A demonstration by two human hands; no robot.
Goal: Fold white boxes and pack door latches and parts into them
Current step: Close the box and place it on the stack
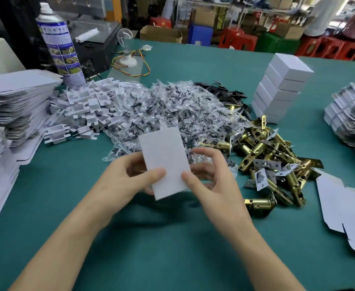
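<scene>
Both hands hold a small white box (164, 160) above the green table (161, 238), its broad face toward me. My left hand (128, 177) grips its left edge, thumb on the front. My right hand (210, 175) grips the right edge, thumb on the front too. Behind the box lies a heap of clear plastic bags (172, 110) with small dark parts. Brass door latches (271, 158) are piled to the right. A stack of closed white boxes (279, 89) stands at the back right.
Flat white box blanks are stacked at the left (10, 114) and far right (353, 114); loose blanks (344, 208) lie at the right. White card inserts (88, 108) are heaped at the left. A spray can (61, 45) stands behind them. Black plates (225, 93) lie at the back.
</scene>
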